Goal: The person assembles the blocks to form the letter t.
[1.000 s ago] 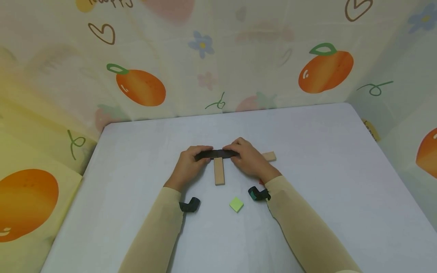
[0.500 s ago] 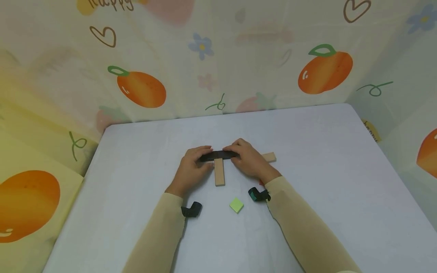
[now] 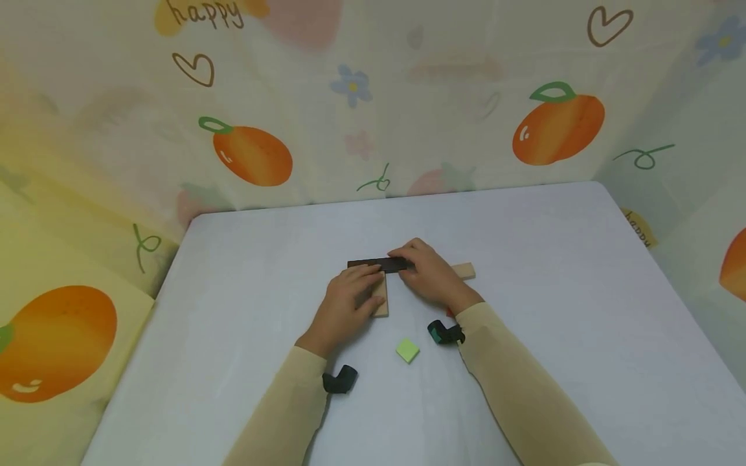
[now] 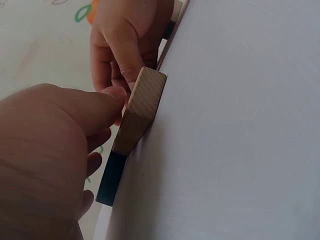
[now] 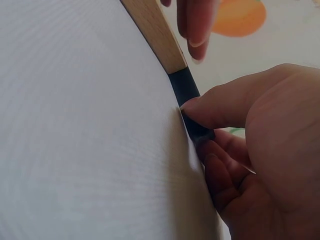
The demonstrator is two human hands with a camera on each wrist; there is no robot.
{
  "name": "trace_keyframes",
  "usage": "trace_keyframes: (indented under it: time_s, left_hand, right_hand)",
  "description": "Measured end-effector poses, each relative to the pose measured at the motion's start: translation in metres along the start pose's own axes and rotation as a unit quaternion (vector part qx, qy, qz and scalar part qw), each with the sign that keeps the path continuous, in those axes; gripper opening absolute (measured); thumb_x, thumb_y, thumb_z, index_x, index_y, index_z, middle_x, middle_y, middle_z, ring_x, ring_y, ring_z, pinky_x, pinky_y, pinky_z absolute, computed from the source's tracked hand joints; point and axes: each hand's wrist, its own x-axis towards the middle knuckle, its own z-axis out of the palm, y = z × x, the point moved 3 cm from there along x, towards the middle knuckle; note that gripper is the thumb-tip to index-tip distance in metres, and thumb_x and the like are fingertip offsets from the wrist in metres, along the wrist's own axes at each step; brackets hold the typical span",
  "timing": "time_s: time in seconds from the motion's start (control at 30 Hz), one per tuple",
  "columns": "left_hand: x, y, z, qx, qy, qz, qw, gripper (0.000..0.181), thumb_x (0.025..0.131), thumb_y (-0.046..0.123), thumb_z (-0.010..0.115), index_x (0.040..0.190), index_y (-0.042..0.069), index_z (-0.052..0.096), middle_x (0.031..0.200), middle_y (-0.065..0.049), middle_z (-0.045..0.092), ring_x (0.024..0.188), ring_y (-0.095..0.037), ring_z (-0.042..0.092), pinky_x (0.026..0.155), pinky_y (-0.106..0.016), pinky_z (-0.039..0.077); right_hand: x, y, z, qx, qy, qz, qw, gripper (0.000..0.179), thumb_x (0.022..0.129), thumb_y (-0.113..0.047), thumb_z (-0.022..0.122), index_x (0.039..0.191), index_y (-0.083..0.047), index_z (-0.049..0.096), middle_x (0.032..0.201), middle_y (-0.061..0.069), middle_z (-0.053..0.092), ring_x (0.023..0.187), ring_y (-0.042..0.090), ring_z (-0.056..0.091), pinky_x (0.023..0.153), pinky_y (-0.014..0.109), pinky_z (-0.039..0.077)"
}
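A dark flat bar point(image 3: 362, 263) lies crosswise on the table. One light wooden block point(image 3: 381, 288) runs from its near side toward the person, forming a T with it. My right hand point(image 3: 430, 277) pinches the bar's right end; in the right wrist view its thumb is on the near face of the dark bar point(image 5: 185, 86). My left hand point(image 3: 348, 305) is over the wooden block with fingers loosely bent. In the left wrist view its thumb tip overlaps the edge of the wooden block point(image 4: 145, 97). Part of that block is hidden under the left hand.
A lime-green square point(image 3: 407, 350) lies nearer the person. Another wooden block point(image 3: 464, 270) sticks out behind the right hand, and a small red piece point(image 3: 450, 312) shows by the right wrist. Patterned cloth hangs behind the white table point(image 3: 524, 233).
My left hand has let go of the dark bar's left end and moved right and nearer, over the wooden block. My right hand has stayed on the bar. The head view has shifted slightly.
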Motion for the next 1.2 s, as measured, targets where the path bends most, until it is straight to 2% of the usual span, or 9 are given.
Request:
trace_keyframes:
  time_s: [0.13,0.33,0.6,0.7,0.9,1.2]
  left_hand:
    - [0.001,0.0,0.002,0.008,-0.004,-0.001,1.0,0.044,0.101,0.014,0.082,0.141,-0.001,0.071,0.155,-0.013,0.061,0.147,-0.035,0.05,0.118,-0.063,0.037]
    - [0.005,-0.001,0.005,0.015,-0.028,-0.001,0.9995,0.044,0.105,0.017,0.076,0.146,0.0,0.068,0.161,-0.01,0.056,0.152,-0.034,0.045,0.122,-0.061,0.034]
    - [0.005,0.0,0.006,0.033,-0.045,-0.016,0.9983,0.048,0.106,0.02,0.075,0.149,0.0,0.066,0.16,-0.007,0.056,0.153,-0.031,0.044,0.123,-0.058,0.033]
    - [0.004,0.0,0.007,0.037,-0.048,-0.018,0.998,0.048,0.106,0.02,0.075,0.148,0.0,0.066,0.16,-0.007,0.056,0.153,-0.031,0.044,0.124,-0.058,0.033]
    - [0.003,0.002,0.007,0.048,-0.056,-0.023,0.997,0.048,0.106,0.019,0.075,0.149,0.0,0.065,0.161,-0.007,0.055,0.154,-0.03,0.043,0.124,-0.059,0.031]
    - [0.002,0.004,0.003,0.078,-0.063,-0.041,0.9941,0.048,0.107,0.022,0.073,0.152,0.005,0.065,0.165,-0.003,0.051,0.156,-0.026,0.039,0.126,-0.06,0.021]
  right_hand:
    - [0.0,0.001,-0.001,0.006,0.001,0.007,1.0,0.043,0.105,-0.006,0.07,0.148,-0.007,0.067,0.134,0.012,0.059,0.124,0.027,0.059,0.11,0.046,0.048]
    - [-0.001,0.003,-0.003,0.012,0.006,0.011,0.9998,0.043,0.105,-0.006,0.071,0.147,-0.006,0.067,0.134,0.012,0.059,0.123,0.028,0.06,0.109,0.046,0.049]
    - [-0.004,0.002,-0.011,0.051,0.02,0.017,0.9983,0.041,0.106,-0.01,0.07,0.147,-0.009,0.068,0.133,0.011,0.061,0.11,0.026,0.06,0.099,0.045,0.053]
    - [-0.006,-0.002,-0.016,0.067,0.034,0.02,0.997,0.04,0.107,-0.01,0.069,0.147,-0.01,0.069,0.135,0.01,0.062,0.11,0.025,0.064,0.099,0.045,0.054]
    - [-0.012,-0.01,-0.03,0.09,0.044,0.019,0.9948,0.04,0.107,-0.011,0.069,0.147,-0.008,0.068,0.138,0.01,0.062,0.11,0.026,0.066,0.101,0.046,0.056]
    - [-0.027,-0.012,-0.065,0.083,0.059,0.022,0.9946,0.039,0.108,-0.01,0.068,0.147,-0.007,0.067,0.138,0.016,0.062,0.109,0.028,0.064,0.097,0.048,0.056]
